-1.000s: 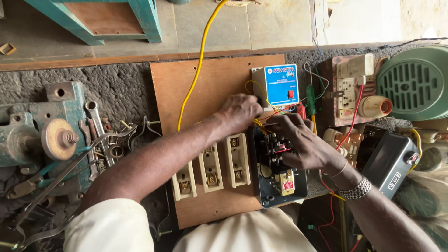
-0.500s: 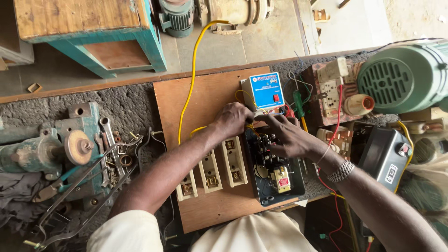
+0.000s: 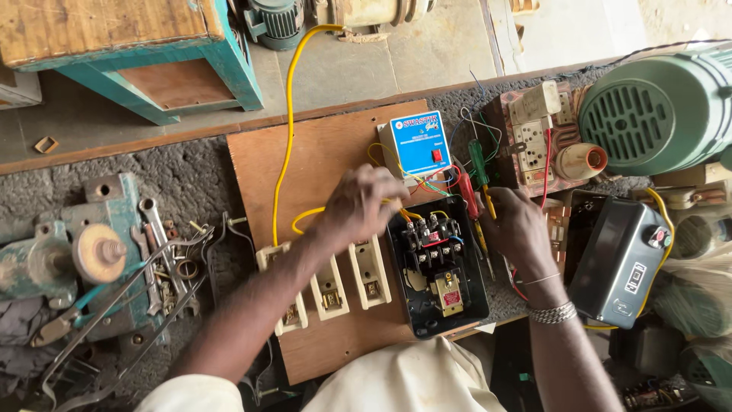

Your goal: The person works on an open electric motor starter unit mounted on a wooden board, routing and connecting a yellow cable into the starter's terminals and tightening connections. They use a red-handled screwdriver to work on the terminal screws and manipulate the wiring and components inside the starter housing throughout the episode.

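Observation:
My left hand (image 3: 357, 207) hovers, blurred, over a wooden board (image 3: 320, 145), fingers curled by the yellow wire (image 3: 288, 114) at the top left corner of an open black starter box (image 3: 438, 267). Whether it grips the wire is unclear. My right hand (image 3: 520, 229), a metal bracelet on its wrist, lies just right of the box. Its fingertips meet the shaft of a green-handled screwdriver (image 3: 478, 162), which lies next to a red one (image 3: 468, 197). A blue-and-white control box (image 3: 415, 141) sits above the starter. Three cream fuse holders (image 3: 329, 288) stand in a row to the left.
A grey starter cover (image 3: 618, 259) and a socket board (image 3: 534, 130) lie to the right, below a green motor (image 3: 648, 114). Spanners (image 3: 156, 229) and a teal vice (image 3: 84, 252) crowd the left. A teal wooden table (image 3: 152, 46) stands beyond the bench.
Both hands have drawn away from the wires at the top of the starter box: the left went left over the board, the right went right to the screwdrivers. The view has tilted upward.

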A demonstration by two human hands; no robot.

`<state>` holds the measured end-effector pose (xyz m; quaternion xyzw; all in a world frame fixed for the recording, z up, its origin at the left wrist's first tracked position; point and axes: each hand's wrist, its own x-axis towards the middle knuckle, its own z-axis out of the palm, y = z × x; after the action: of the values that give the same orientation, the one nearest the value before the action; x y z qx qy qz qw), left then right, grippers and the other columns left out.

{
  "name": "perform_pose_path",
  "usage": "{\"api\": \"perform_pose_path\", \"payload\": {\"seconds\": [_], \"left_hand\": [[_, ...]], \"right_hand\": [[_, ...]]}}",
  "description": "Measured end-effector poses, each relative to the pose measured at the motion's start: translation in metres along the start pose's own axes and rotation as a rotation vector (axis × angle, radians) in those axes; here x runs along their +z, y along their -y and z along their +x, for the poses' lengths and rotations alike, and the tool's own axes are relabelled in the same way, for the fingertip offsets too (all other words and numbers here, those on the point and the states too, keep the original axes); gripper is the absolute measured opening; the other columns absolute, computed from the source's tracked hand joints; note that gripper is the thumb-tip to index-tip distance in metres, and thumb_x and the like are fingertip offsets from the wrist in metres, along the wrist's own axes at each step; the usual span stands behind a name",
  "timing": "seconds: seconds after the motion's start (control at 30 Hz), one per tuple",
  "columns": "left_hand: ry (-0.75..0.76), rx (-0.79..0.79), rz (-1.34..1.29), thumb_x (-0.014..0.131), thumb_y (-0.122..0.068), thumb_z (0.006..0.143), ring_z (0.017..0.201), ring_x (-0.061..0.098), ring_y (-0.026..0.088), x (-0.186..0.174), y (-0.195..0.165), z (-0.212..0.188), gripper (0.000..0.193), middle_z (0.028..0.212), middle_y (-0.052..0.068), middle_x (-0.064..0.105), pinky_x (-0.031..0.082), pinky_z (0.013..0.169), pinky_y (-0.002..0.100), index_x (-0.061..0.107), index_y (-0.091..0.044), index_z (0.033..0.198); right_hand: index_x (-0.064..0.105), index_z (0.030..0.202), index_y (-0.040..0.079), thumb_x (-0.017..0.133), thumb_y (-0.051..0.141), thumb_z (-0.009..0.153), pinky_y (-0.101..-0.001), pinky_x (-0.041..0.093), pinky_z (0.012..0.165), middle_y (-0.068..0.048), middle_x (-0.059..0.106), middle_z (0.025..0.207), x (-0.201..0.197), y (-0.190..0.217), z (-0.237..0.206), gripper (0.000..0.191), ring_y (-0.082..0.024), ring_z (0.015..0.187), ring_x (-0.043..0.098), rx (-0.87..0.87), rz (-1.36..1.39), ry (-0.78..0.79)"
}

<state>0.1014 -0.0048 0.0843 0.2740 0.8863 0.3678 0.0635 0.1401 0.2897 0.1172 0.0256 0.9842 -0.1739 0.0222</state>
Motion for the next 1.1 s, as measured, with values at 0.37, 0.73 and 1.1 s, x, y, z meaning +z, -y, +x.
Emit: {"api": "perform_pose_path", "payload": {"seconds": [0.37, 0.73, 1.1], "left_hand": [[0.009, -0.102, 0.18, 0.065, -0.002, 0.076, 0.115, 0.045, 0.033, 0.033, -0.042, -0.001, 0.043, 0.12, 0.014, 0.049, 0.038, 0.095, 0.053, 0.072, -0.007, 0.119], [-0.048, -0.082, 0.154, 0.068, 0.001, 0.07, 0.128, 0.036, 0.043, 0.036, -0.044, 0.006, 0.047, 0.127, 0.019, 0.045, 0.032, 0.1, 0.062, 0.074, -0.006, 0.116], [-0.019, 0.075, 0.15, 0.064, 0.004, 0.075, 0.135, 0.028, 0.044, 0.045, -0.016, 0.036, 0.049, 0.156, 0.01, 0.028, 0.033, 0.105, 0.061, 0.079, -0.025, 0.112]], "right_hand": [[0.061, 0.125, 0.006, 0.068, 0.03, 0.097, -0.0526, 0.051, 0.076, -0.018, 0.066, 0.109, 0.034, -0.022, 0.047, 0.037, -0.04, 0.096, 0.065, 0.025, -0.031, -0.109], [0.061, 0.099, 0.006, 0.068, 0.034, 0.098, -0.053, 0.053, 0.071, -0.017, 0.069, 0.095, 0.044, -0.032, 0.083, 0.029, -0.038, 0.083, 0.069, 0.087, -0.281, -0.067], [0.019, 0.155, 0.001, 0.066, 0.002, 0.11, -0.0299, 0.062, 0.082, -0.021, 0.057, 0.128, -0.057, 0.018, 0.017, 0.066, -0.021, 0.107, 0.069, -0.256, 0.299, -0.433]]}}
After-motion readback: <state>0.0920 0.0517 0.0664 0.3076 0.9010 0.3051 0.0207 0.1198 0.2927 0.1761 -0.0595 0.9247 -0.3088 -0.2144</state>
